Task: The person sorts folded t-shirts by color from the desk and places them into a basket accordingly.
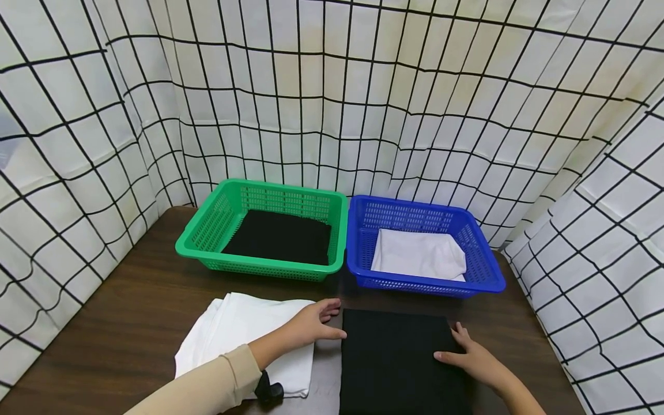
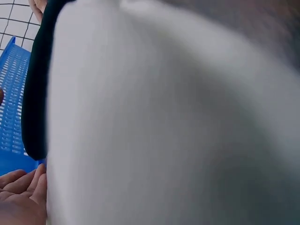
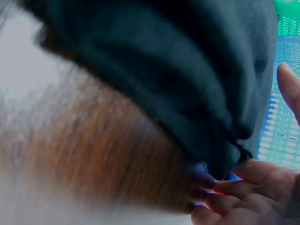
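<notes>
Black cloth [image 1: 394, 369] lies flat on the worktop [image 1: 104, 346]. The left grip [image 1: 311, 324], spread, is at its left edge; the right grip [image 1: 472, 357], also spread, touches its right edge. White cloth [image 1: 244, 323] lies to the left. Behind, a green basket [image 1: 270, 271] holds folded black fabric [image 1: 282, 236], a blue basket [image 1: 415, 285] folded white fabric [image 1: 420, 252].

Black cloth [image 1: 394, 363]; white cloth [image 1: 244, 317]; green basket [image 1: 259, 261]; blue basket [image 1: 415, 282]; white curtain [image 1: 363, 80], black grid.
</notes>
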A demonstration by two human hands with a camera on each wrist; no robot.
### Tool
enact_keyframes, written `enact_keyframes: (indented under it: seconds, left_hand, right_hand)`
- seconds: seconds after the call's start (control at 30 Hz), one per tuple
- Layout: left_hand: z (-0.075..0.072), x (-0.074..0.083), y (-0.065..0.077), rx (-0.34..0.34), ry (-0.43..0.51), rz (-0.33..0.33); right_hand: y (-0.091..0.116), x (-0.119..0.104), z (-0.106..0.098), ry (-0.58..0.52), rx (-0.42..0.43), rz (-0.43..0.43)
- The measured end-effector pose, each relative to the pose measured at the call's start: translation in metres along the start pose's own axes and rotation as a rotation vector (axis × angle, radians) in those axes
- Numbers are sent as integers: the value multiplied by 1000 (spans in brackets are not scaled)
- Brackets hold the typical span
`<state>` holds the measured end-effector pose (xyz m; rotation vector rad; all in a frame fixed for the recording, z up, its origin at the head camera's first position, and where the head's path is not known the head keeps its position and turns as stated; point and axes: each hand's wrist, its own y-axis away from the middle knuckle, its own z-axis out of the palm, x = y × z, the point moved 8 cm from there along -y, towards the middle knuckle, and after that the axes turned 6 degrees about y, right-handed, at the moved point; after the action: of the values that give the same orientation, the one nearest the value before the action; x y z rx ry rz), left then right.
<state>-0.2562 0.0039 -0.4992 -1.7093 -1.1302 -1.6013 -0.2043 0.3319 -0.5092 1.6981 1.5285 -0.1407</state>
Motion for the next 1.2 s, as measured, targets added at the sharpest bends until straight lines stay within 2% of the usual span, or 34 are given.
enact_keyframes:
  seconds: [0.13,0.37,0.73,0.97,1.2]
  left_hand:
    - [2,-1,0,6,7,-13]
    - [7,-4,-2,2,73,-39]
    - [9,-3,-2,21,119,-59]
    - [9,-1,-1,49,141,-58]
    - [8,-3,-6,83,154,-59]
  right_hand:
    - [2,-4,0,-18,2,0]
    - [5,-7,2,-71,11,1]
    - [10,-4,-8,-215,117,40]
    - [6,3,-8,-413,115,48]
    - [3,4,-6,-449,86,41]
